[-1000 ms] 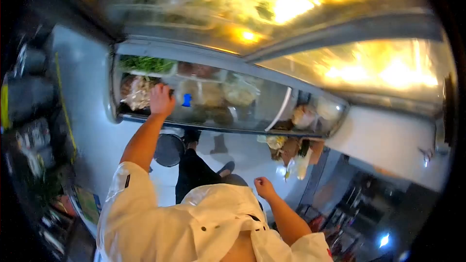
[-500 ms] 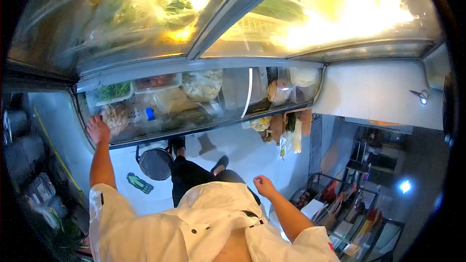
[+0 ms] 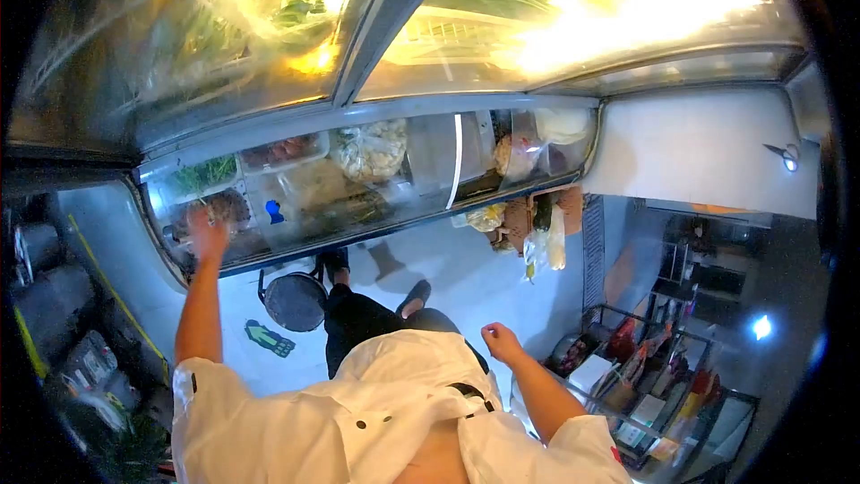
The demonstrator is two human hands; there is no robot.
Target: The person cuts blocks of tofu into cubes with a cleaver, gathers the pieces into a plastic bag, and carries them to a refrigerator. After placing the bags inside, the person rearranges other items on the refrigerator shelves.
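Note:
My left hand [image 3: 208, 235] reaches up to the left end of a glass-fronted display fridge [image 3: 358, 109], fingers spread. It sits just below a bag of brownish food [image 3: 229, 206]; whether it touches the bag or the glass I cannot tell. Above the bag is a tray of green herbs [image 3: 204, 175]. A tray of reddish food [image 3: 282, 151] and a bag of pale food [image 3: 369, 151] lie further right. My right hand [image 3: 502, 341] hangs near my waist with its fingers curled and nothing in it. I wear a white jacket [image 3: 358, 421].
A round dark bin [image 3: 296, 300] stands on the floor under the fridge, beside a green sticker [image 3: 269, 339]. Bagged produce [image 3: 537, 233] hangs at the fridge's right end. A wire rack of goods [image 3: 627, 367] is at the right. Dark crates [image 3: 54, 305] line the left.
My left hand moved from the middle of the shelf to its left edge, then slightly right and up to the brownish bag. The view swung right. My right hand barely moved.

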